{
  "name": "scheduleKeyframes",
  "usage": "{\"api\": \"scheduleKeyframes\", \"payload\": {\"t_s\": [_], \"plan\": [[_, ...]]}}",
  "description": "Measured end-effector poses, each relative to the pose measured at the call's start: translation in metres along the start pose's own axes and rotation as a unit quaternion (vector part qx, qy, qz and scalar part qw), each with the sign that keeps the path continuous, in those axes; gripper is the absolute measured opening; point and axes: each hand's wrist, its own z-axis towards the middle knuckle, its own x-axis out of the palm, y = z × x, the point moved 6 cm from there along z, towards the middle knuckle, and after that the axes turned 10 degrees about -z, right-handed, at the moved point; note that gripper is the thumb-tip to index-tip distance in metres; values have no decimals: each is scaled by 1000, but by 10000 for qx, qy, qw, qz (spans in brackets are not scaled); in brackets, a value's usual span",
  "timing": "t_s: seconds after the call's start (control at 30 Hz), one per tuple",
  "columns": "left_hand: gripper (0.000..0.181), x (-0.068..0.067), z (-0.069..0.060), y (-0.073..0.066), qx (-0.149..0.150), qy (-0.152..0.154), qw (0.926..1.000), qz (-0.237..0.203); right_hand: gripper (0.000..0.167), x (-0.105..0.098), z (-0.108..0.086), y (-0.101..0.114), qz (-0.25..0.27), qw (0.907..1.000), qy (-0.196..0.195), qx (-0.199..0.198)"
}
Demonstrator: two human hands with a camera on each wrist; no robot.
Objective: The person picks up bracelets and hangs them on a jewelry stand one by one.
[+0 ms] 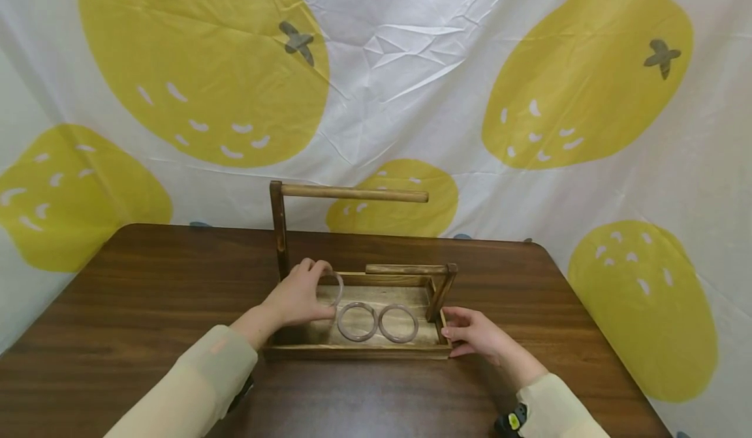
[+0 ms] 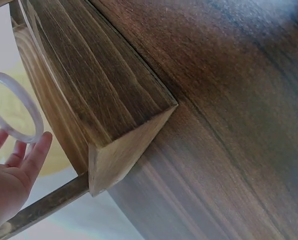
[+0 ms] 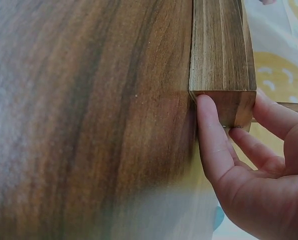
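My left hand (image 1: 296,297) pinches a pale translucent bangle (image 1: 339,289) between thumb and fingers, over the left part of a wooden jewelry stand (image 1: 358,352). In the left wrist view the held bangle (image 2: 19,107) stands tilted near the stand's side wall. Two similar bangles lie side by side in the stand's tray: the left bangle (image 1: 357,322) and the right bangle (image 1: 399,324). At the tray's right end, my right hand (image 1: 476,335) holds the end wall. The right wrist view shows that hand's (image 3: 254,170) thumb and fingertips against the wooden end.
A tall post at the left carries a long upper bar (image 1: 355,194); a short right post carries a lower bar (image 1: 408,269). Both bars have one free end. The stand sits on a dark wooden table (image 1: 147,314). Behind hangs a white cloth (image 1: 411,98) with yellow fruit prints.
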Motion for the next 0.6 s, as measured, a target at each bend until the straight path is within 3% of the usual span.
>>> {"api": "scheduleKeyframes", "payload": {"t_s": [0.6], "plan": [[61, -5, -1, -5, 77, -178, 9994, -289, 65, 0, 1, 0, -39, 10000, -5, 46]]}}
